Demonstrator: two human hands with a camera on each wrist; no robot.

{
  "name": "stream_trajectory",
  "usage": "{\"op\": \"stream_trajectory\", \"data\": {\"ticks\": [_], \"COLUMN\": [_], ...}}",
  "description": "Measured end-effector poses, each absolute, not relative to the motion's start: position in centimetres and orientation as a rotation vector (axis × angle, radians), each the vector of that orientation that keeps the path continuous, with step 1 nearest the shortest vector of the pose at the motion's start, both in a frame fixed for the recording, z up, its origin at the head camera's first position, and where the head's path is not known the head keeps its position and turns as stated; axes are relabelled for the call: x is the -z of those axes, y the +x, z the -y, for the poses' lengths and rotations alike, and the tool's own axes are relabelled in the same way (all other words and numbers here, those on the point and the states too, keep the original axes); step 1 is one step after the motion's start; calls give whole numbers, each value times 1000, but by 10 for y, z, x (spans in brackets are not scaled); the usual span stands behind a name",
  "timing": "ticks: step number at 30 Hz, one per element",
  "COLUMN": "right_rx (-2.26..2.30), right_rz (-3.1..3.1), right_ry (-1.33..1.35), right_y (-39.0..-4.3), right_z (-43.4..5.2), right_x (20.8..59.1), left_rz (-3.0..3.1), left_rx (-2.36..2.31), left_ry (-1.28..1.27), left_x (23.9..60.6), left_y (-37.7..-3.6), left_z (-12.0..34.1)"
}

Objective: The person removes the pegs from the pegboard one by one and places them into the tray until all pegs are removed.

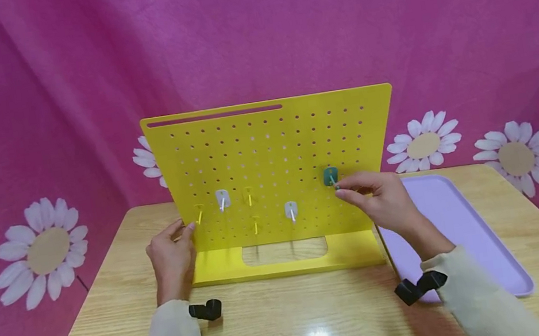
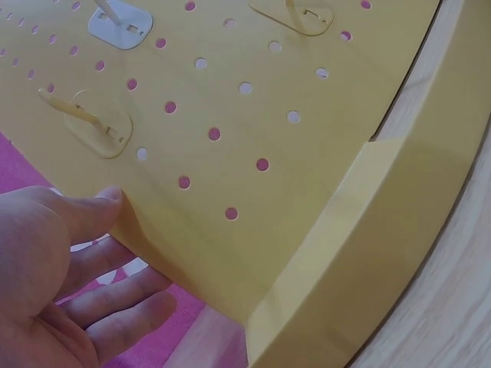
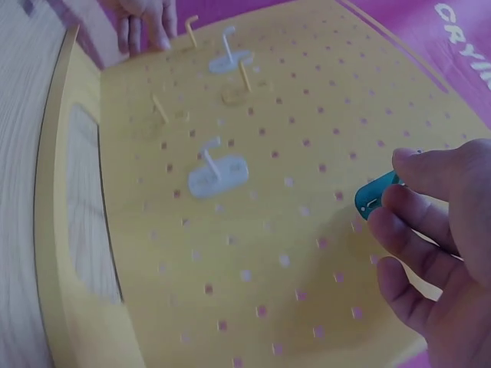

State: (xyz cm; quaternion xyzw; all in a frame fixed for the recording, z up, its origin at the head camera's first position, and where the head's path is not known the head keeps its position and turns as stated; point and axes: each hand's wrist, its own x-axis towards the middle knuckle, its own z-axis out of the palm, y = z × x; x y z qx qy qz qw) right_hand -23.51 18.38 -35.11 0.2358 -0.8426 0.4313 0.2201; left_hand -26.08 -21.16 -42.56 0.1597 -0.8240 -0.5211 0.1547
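I see the right hand (image 1: 384, 200) pinching the teal hook (image 1: 330, 176) between thumb and fingertips, with the hook seated against the yellow pegboard (image 1: 272, 150) on its right half. The left hand (image 1: 172, 258) is at the board's left edge, thumb on the front face and straight fingers behind it, loosely bracing.

Left of the pinch I count 2 white hooks (image 1: 222, 199) and 3 yellow hooks (image 1: 199, 213) on the lower rows.

The board stands upright on its own base on a light wooden table (image 1: 293, 327). A lilac tray (image 1: 467, 231) lies just right of the right wrist. Behind it hangs a pink daisy-print cloth backdrop (image 1: 31, 110).
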Motion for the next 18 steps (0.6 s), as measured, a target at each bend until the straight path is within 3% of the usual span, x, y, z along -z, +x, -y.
{"op": "stream_trajectory", "data": {"ticks": [18], "right_rx": [-1095], "right_rz": [2367], "right_ry": [363], "right_y": [-216], "right_z": [-271], "right_x": [376], "left_rz": [2367], "left_rx": [1480], "left_ry": [452], "left_x": [425], "left_y": [-260], "left_z": [212]}}
